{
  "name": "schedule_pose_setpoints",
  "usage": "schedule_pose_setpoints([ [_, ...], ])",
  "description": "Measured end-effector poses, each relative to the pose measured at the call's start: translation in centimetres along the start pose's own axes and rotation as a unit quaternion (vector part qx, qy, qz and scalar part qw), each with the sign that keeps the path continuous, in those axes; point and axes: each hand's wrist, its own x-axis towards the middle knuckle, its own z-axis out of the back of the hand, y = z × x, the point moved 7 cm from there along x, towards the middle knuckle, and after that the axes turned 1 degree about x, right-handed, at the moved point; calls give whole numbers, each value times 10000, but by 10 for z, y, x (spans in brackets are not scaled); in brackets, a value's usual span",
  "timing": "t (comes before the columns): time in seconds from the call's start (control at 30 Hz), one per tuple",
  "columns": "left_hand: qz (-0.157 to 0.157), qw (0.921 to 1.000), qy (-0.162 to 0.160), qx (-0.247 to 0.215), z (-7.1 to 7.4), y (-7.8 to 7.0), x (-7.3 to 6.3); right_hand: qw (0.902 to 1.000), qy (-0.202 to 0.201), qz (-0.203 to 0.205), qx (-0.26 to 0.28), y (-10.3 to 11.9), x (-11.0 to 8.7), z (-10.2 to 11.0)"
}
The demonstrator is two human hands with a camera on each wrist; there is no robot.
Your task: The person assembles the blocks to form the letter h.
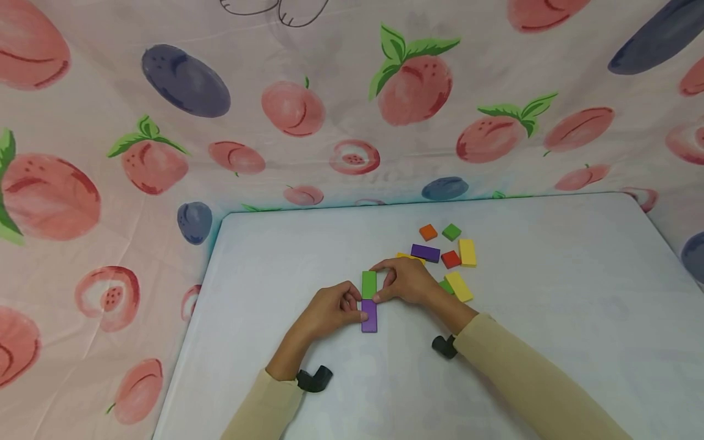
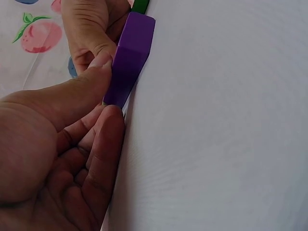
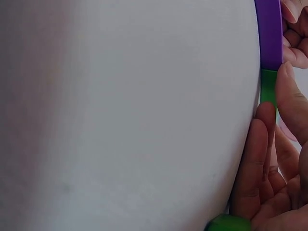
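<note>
A green block (image 1: 369, 284) and a purple block (image 1: 370, 324) lie end to end in a line on the white table. My left hand (image 1: 332, 310) holds the purple block from the left, its thumb on the block and its fingers bent beside it. From the right, my right hand (image 1: 407, 280) grips the green block, index finger at the far end and thumb near the seam. The left wrist view shows the left thumb (image 2: 91, 84) against the purple block (image 2: 132, 48). In the right wrist view, right-hand fingers partly cover the green block (image 3: 268, 86).
Several loose blocks lie behind and right of my right hand, among them an orange block (image 1: 428, 232), a purple block (image 1: 426, 253), a red block (image 1: 451, 260) and a yellow block (image 1: 467, 253). The white table (image 1: 264, 256) meets a fruit-patterned cloth (image 1: 308, 165) at its back edge.
</note>
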Motion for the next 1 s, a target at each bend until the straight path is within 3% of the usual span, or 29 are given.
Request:
schedule_pose_setpoints([
  [0.23,-46,9999,49,-81,5,-3,-1,9996,230,84,147,0,-1,4],
  [0.4,-544,9983,-158,166,11,-11,-1,9977,296,-79,599,-8,-2,7],
  [0.6,-902,9895,-421,1049,15,-19,-2,9977,-117,77,663,-9,-9,23],
  [0.83,-788,9860,-78,1465,12,-14,-3,9961,-809,196,298,-16,-13,54],
  [1.0,-700,9839,144,1636,9,-10,-4,9954,-943,147,29,-24,-15,71],
])
